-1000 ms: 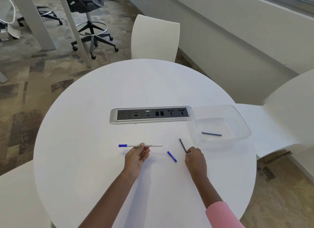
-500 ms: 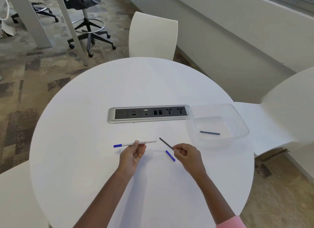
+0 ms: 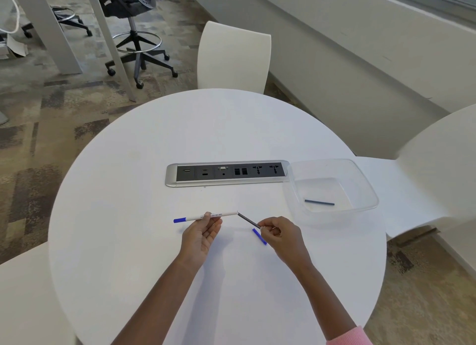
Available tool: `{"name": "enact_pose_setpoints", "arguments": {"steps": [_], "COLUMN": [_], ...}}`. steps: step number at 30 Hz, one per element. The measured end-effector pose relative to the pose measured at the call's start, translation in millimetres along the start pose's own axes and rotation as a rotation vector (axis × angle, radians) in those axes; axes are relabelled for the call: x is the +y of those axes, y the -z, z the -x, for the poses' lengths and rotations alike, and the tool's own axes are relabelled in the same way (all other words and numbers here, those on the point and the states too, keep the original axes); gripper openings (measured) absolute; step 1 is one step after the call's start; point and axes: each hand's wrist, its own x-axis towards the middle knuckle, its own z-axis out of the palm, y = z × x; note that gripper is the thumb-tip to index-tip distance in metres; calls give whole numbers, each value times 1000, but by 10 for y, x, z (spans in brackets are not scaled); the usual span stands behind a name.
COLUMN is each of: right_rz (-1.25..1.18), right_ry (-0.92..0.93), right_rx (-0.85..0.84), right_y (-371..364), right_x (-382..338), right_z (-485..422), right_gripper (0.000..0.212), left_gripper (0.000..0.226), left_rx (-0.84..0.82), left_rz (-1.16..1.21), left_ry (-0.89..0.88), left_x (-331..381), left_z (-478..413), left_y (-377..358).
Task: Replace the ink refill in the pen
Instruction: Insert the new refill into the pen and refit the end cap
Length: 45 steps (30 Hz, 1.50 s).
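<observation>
I see one round white table (image 3: 206, 128) carrying everything, with two white chairs around it, one at the far edge (image 3: 233, 58) and one on the right (image 3: 438, 149). One socket panel (image 3: 226, 173) is sunk into the middle of the table. Just right of it is one clear plastic tub (image 3: 322, 161), which I take to be the bin for parts, since one dark refill (image 3: 319, 203) lies flat on its floor. Nearer me, the left hand (image 3: 202, 235) is turned palm up, thumb and fingertips clamped on the one pen (image 3: 193, 218). It holds the pen level above the table, blue tip to the left and open end to the right, probably to offer that opening. The right hand (image 3: 282, 235) has its fingers curled, pinching the near end of a second dark refill (image 3: 247, 220). The refill slants up to the left, its far tip at the mouth of the barrel; I cannot tell whether it has entered. That makes two refills. One small blue piece (image 3: 259, 237), likely the end plug, lies on the table just beside the right hand, I judge within reach for closing the pen.
</observation>
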Motion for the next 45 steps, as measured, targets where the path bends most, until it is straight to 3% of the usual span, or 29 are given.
{"name": "enact_pose_setpoints", "arguments": {"steps": [15, 33, 40, 45], "right_rz": [-44, 165, 19, -79], "right_ry": [40, 221, 205, 203], "right_rx": [6, -56, -11, 59], "right_y": [13, 106, -96, -176], "right_x": [-56, -73, -162, -199], "right_z": [44, -38, -3, 9], "right_gripper": [25, 19, 13, 27], "left_gripper": [16, 14, 12, 12], "left_rx": [16, -56, -73, -52], "left_rz": [1, -157, -111, 35], "left_ry": [-18, -62, 21, 116], "left_x": [38, 24, -66, -52], "left_z": [-27, -47, 37, 95], "left_y": [63, 73, -52, -109]}}
